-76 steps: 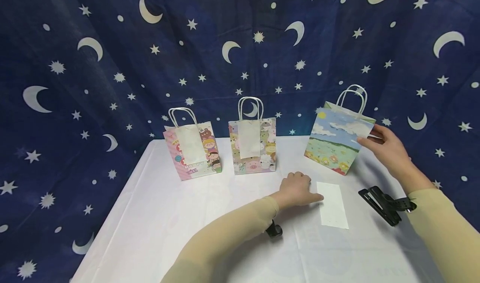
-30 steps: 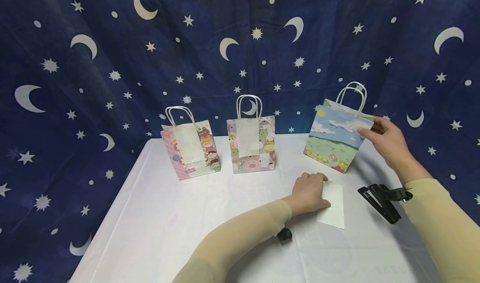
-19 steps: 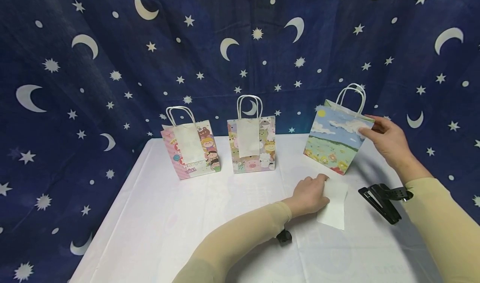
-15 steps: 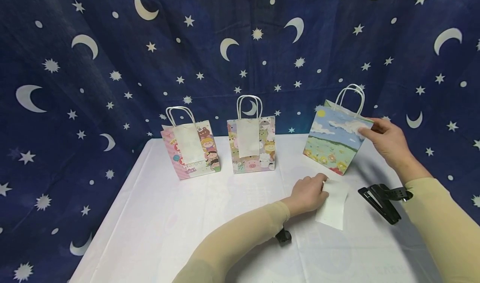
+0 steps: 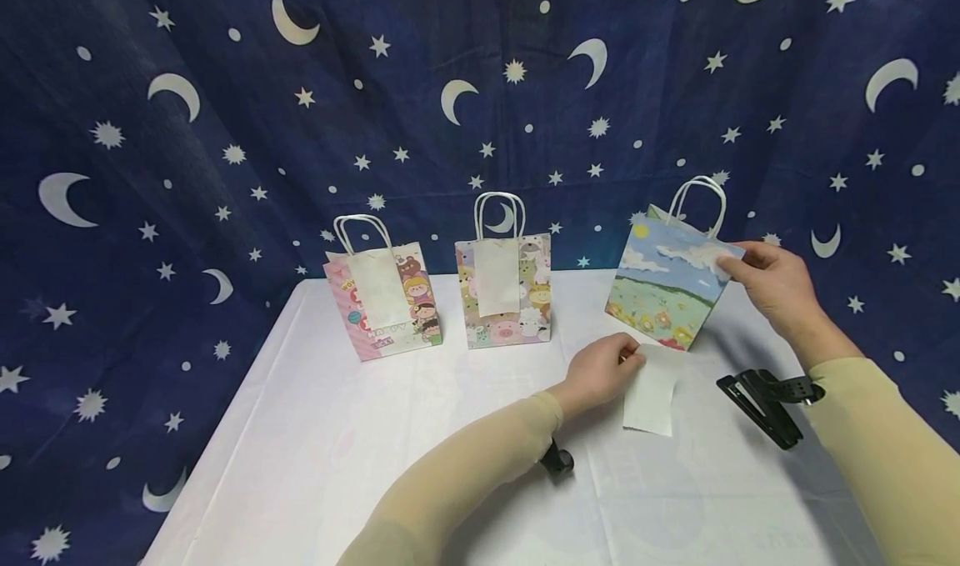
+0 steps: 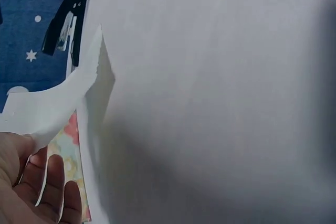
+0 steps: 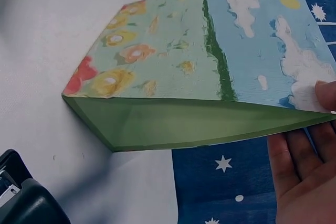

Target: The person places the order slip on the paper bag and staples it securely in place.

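My left hand (image 5: 603, 368) pinches the upper edge of a white slip of paper (image 5: 649, 395). In the left wrist view the slip (image 6: 50, 106) curves up off the table, with the thumb on top of it. My right hand (image 5: 776, 287) grips the upper right side of a paper gift bag (image 5: 663, 278) printed with sky, clouds and flowers. The bag leans on the table, its white twisted handles up. In the right wrist view the bag's green side (image 7: 205, 121) faces the camera, thumb (image 7: 326, 95) on the front and fingers behind.
A black stapler (image 5: 760, 408) lies on the white table near the right wrist. Two more gift bags, a pink one (image 5: 341, 299) and one with cartoon animals (image 5: 536, 291), stand behind, each with a white slip on its front. A starry blue cloth (image 5: 420, 91) hangs at the back.
My left hand reached the white slip, took hold of its upper edge and lifted it toward the flower bag. The bag has tipped slightly in the right hand.
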Demonstrator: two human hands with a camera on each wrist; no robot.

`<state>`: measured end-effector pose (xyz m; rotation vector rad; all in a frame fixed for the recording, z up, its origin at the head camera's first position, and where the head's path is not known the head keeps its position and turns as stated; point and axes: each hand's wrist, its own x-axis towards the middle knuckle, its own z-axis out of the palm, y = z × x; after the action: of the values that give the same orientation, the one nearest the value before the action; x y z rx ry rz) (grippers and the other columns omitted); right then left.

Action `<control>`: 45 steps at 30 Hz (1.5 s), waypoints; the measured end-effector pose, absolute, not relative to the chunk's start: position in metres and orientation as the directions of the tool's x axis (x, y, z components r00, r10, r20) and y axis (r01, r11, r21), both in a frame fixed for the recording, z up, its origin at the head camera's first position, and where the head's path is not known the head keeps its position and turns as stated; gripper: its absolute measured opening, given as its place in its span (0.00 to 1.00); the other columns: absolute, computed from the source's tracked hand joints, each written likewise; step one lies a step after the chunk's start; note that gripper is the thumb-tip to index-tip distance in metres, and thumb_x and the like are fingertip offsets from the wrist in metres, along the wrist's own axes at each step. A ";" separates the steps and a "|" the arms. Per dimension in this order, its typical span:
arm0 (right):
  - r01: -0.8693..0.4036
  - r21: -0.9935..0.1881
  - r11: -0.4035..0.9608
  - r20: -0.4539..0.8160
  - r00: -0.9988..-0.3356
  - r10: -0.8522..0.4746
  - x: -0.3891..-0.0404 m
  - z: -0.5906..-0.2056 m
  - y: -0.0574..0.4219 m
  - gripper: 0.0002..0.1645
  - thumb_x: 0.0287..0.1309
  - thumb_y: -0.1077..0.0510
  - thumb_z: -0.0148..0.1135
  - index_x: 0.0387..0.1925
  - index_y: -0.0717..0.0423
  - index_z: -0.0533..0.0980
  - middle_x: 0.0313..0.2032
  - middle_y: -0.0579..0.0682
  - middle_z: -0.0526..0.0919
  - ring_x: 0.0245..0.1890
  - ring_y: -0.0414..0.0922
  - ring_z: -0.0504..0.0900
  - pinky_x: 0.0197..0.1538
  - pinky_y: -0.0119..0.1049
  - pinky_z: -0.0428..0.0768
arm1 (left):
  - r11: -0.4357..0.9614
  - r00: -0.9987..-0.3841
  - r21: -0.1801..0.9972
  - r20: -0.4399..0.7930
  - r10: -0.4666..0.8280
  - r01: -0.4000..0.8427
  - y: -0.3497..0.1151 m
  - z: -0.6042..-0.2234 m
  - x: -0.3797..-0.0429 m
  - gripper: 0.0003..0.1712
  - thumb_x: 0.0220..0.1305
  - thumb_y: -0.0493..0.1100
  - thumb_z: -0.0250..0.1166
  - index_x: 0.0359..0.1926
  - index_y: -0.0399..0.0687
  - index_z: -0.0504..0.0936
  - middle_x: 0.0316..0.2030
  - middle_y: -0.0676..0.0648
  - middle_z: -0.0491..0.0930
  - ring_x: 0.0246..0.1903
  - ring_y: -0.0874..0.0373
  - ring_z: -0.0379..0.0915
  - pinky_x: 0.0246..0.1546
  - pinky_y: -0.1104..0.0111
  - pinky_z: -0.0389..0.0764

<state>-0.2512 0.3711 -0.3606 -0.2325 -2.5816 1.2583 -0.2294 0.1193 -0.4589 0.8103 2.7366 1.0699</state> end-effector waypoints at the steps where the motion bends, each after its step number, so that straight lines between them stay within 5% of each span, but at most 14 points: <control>1: 0.028 -0.789 0.614 0.166 -0.952 0.258 -0.251 -0.361 0.371 0.36 0.70 0.39 0.60 0.63 0.64 0.74 0.43 0.48 0.72 0.43 0.44 0.67 0.39 0.37 0.69 | 0.610 -0.858 0.660 0.105 0.504 0.439 0.118 -0.459 -0.231 0.09 0.76 0.50 0.61 0.49 0.54 0.83 0.39 0.61 0.81 0.36 0.72 0.73 0.38 0.78 0.71; 20: 0.017 -0.803 0.596 0.155 -0.959 0.236 -0.251 -0.366 0.373 0.36 0.71 0.38 0.59 0.63 0.63 0.75 0.41 0.37 0.75 0.44 0.42 0.69 0.43 0.39 0.69 | 0.523 -0.885 0.760 0.144 0.443 0.386 0.102 -0.443 -0.242 0.12 0.76 0.49 0.61 0.51 0.50 0.84 0.39 0.58 0.81 0.37 0.68 0.72 0.40 0.76 0.72; 35: -0.075 -0.798 0.598 0.225 -0.957 0.181 -0.245 -0.368 0.371 0.28 0.69 0.44 0.64 0.57 0.62 0.78 0.35 0.35 0.73 0.39 0.40 0.69 0.36 0.30 0.70 | 0.460 -0.886 0.794 0.201 0.417 0.397 0.097 -0.429 -0.248 0.13 0.76 0.50 0.61 0.50 0.50 0.86 0.39 0.59 0.82 0.37 0.70 0.73 0.39 0.77 0.73; 45: -0.076 -0.776 0.626 0.215 -0.965 0.149 -0.241 -0.366 0.364 0.33 0.70 0.41 0.63 0.59 0.65 0.76 0.34 0.39 0.74 0.40 0.44 0.68 0.38 0.34 0.70 | 0.439 -0.886 0.802 0.223 0.407 0.404 0.097 -0.422 -0.252 0.13 0.76 0.51 0.61 0.48 0.50 0.86 0.37 0.59 0.82 0.35 0.69 0.73 0.37 0.77 0.72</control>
<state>-0.2406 0.3643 -0.3661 -0.0589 -2.5921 1.2550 -0.2516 0.0974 -0.4217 0.7509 2.6626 1.4822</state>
